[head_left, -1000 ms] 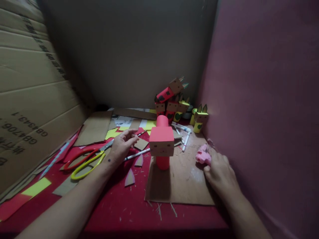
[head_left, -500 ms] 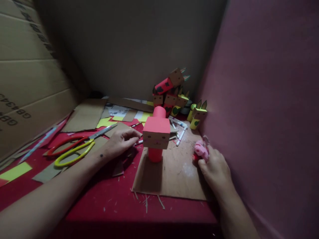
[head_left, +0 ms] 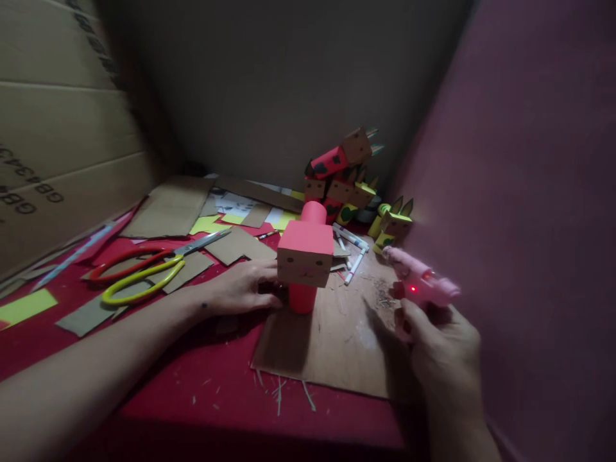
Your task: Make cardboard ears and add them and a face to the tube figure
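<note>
Red-topped box-headed figure (head_left: 305, 253) stands upright near the left edge of the cardboard mat (head_left: 346, 346), just right of the left hand (head_left: 240, 285), the nearer one. Left fingers loosely curled, thumb and index apart; tips partly hidden, can't tell whether they touch or hold anything. Right hand (head_left: 445, 346) wraps the handle of the pink glue gun (head_left: 423, 279) over the mat's right side, long axis slanting, nozzle far-left. Gun looks plastic; figure is matte paper and cardboard, boxy head, round tube body.
</note>
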Demonstrator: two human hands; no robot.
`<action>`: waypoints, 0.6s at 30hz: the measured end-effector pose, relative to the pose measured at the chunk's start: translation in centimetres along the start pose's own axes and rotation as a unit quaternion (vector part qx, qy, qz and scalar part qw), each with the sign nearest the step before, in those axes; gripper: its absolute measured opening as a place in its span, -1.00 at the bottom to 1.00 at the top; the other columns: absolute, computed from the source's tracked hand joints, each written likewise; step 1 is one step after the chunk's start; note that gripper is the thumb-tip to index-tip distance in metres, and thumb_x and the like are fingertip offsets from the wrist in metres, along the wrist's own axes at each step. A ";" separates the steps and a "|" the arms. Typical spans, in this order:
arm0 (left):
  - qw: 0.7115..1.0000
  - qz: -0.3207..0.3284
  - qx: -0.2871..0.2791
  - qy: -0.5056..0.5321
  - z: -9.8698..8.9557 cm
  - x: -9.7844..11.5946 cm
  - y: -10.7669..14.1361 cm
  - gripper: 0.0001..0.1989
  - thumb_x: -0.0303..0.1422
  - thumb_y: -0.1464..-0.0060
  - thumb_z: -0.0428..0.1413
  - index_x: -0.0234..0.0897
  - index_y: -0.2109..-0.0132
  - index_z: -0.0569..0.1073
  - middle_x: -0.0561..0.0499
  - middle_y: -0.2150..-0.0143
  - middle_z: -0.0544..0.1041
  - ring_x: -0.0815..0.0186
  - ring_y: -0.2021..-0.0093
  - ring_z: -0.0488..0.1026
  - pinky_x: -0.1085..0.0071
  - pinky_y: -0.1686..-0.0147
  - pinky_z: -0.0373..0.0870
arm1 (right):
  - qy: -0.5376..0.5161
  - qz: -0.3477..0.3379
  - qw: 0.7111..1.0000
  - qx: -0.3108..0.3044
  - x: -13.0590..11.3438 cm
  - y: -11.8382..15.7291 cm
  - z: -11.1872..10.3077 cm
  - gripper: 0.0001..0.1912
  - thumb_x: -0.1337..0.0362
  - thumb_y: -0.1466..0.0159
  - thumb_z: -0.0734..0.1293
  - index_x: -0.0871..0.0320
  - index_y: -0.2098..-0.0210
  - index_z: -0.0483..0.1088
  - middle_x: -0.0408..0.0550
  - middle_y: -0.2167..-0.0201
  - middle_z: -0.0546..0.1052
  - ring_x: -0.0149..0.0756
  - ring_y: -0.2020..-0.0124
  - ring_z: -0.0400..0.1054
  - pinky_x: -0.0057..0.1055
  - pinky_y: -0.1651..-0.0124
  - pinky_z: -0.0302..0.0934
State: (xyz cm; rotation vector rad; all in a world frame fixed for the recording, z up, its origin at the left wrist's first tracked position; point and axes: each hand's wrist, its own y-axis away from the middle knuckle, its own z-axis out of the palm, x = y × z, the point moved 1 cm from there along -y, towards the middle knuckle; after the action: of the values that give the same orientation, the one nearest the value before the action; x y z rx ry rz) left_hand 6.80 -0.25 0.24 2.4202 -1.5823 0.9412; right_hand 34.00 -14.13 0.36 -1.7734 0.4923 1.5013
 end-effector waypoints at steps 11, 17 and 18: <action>0.998 -0.044 0.024 0.038 0.1 0.1 -0.1 -0.68 -0.39 0.03 0.17 -0.03 0.08 0.58 -0.03 0.11 0.57 0.10 0.11 0.45 0.28 0.12 0.30 | -0.327 0.012 0.941 -0.083 -8.8 1.1 4.3 -0.72 0.33 -0.21 0.25 0.14 0.12 0.48 -0.01 0.20 0.57 -0.29 0.28 0.51 -0.37 0.26 0.43; 0.997 -0.044 0.032 0.047 0.1 0.8 -0.3 -0.75 -0.42 0.07 0.14 -0.14 0.18 0.57 -0.01 0.24 0.55 0.18 0.24 0.45 0.37 0.26 0.28 | -0.324 -0.014 0.934 -0.150 -7.6 2.7 2.3 -0.87 0.34 -0.24 0.35 0.08 0.28 0.57 -0.04 0.32 0.62 -0.17 0.37 0.55 -0.32 0.50 0.43; 0.997 -0.045 0.034 0.046 0.1 0.9 -0.3 -0.74 -0.42 0.08 0.14 -0.14 0.19 0.56 0.00 0.26 0.54 0.19 0.26 0.44 0.39 0.27 0.28 | -0.306 -0.006 0.941 -0.144 -7.1 2.8 2.0 -0.88 0.34 -0.24 0.36 0.09 0.29 0.58 -0.02 0.32 0.63 -0.17 0.38 0.55 -0.31 0.48 0.43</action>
State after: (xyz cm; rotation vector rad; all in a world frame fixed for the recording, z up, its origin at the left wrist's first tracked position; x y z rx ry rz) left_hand 7.36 -0.81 0.72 2.4320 -1.4210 1.0889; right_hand 29.00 -15.72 6.29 -1.3906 -0.0591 2.0794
